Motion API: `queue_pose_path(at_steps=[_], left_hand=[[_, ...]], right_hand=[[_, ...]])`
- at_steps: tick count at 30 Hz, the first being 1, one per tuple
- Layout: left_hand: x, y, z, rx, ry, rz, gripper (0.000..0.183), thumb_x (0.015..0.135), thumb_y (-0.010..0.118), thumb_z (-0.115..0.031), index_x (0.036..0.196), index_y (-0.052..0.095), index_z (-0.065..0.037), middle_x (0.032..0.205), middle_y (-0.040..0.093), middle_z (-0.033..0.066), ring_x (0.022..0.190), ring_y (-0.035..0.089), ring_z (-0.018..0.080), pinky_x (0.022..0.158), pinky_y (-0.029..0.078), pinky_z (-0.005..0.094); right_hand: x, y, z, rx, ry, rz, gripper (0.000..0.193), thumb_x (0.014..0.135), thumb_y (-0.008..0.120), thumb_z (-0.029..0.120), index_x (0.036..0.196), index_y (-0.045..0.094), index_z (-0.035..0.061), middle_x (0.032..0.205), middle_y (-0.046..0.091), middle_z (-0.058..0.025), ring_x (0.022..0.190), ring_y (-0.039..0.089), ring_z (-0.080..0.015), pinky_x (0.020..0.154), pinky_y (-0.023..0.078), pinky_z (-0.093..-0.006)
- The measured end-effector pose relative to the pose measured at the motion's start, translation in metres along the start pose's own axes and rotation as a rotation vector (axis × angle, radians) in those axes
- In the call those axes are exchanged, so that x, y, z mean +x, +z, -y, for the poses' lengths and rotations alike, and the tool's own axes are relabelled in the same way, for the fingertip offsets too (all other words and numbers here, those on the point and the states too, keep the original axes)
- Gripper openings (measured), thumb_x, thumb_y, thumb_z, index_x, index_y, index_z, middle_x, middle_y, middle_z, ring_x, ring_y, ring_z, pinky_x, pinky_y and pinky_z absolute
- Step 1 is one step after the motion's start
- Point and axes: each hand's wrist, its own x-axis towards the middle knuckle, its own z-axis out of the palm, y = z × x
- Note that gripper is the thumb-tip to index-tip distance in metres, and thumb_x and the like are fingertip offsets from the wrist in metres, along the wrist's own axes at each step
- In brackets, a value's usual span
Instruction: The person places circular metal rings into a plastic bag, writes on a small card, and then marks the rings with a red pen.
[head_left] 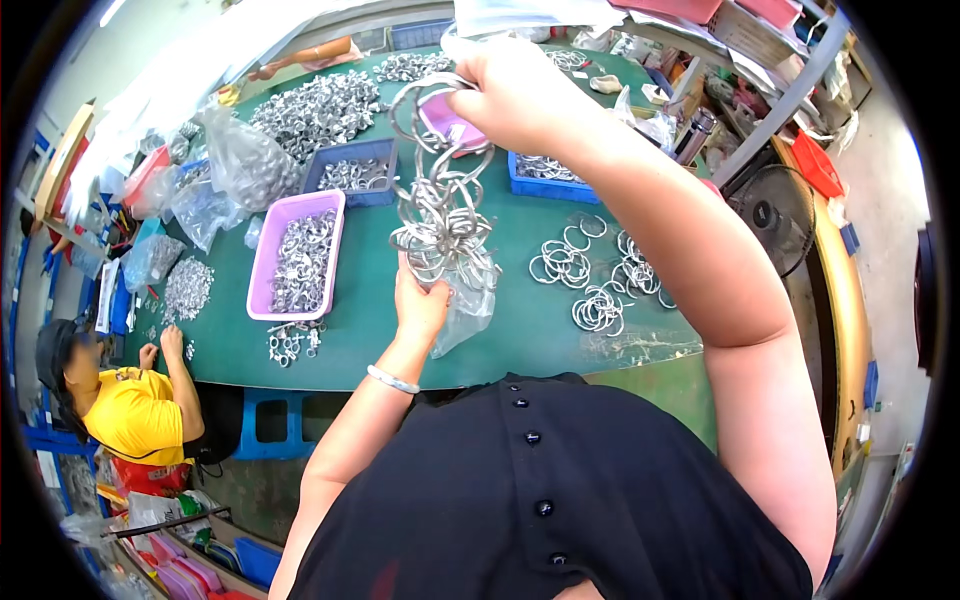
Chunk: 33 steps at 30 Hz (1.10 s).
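Silvery metal rings [440, 215] hang in a tangled column over the table, spanning the space between my two hands. Raised at the top, my right hand [505, 88] is closed round the uppermost rings. Lower down, my left hand [420, 305] is closed at the neck of a clear plastic bag [470, 320], just under the thick cluster of rings. Part of its grip is hidden by the rings. To the right, loose piles of similar rings [598, 310] lie on the green table [520, 345]. A pink round dish [445, 118] shows partly behind the column.
A pink tray [255, 270] and a blue-grey bin [312, 172] of metal parts stand left. A blue bin [518, 180] sits behind my right arm. Heaped parts [318, 112] and a filled bag [250, 160] lie farther back. A person in yellow [135, 410] works at the left; a fan [775, 215] stands right.
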Motion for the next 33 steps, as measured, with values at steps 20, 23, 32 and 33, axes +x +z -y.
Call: queue_pose_path(at_steps=[20,23,32,33], left_hand=[[-0.023,0.007,-0.045,-0.238,-0.097,0.048,0.075,0.065,0.046,0.015,0.132,0.017,-0.002,0.118,0.044,0.0079,0.064,0.051,0.0113,0.053,0.042,0.0230],[-0.019,0.006,-0.045,-0.504,-0.063,0.181,0.066,0.068,0.046,0.013,0.128,0.025,-0.004,0.113,0.046,0.0063,0.068,0.050,0.0114,0.057,0.041,0.0235],[-0.020,-0.010,-0.004,-0.304,-0.189,0.033,0.075,0.068,0.046,0.014,0.133,0.015,-0.008,0.121,0.040,0.0086,0.074,0.054,0.0155,0.056,0.046,0.0250],[-0.022,-0.014,0.000,-0.303,-0.197,0.000,0.078,0.068,0.046,0.014,0.134,0.011,-0.007,0.122,0.039,0.0095,0.074,0.054,0.0157,0.057,0.046,0.0255]], right_hand=[[-0.015,0.048,-0.001,0.201,-0.009,-0.092,0.019,0.070,0.055,0.016,0.069,0.059,-0.0020,0.063,0.056,-0.0204,0.065,0.057,-0.0350,0.061,0.045,-0.0400],[-0.005,0.043,0.013,0.213,-0.088,-0.136,0.020,0.070,0.054,0.016,0.068,0.058,-0.0030,0.062,0.055,-0.0212,0.063,0.057,-0.0351,0.060,0.045,-0.0397],[-0.027,0.097,0.005,0.195,0.031,0.104,0.019,0.066,0.056,0.017,0.066,0.058,-0.0020,0.064,0.056,-0.0219,0.067,0.057,-0.0356,0.063,0.047,-0.0407],[-0.033,0.103,0.006,0.180,0.044,0.144,0.018,0.066,0.056,0.016,0.067,0.059,-0.0016,0.065,0.056,-0.0217,0.067,0.057,-0.0360,0.064,0.046,-0.0408]])
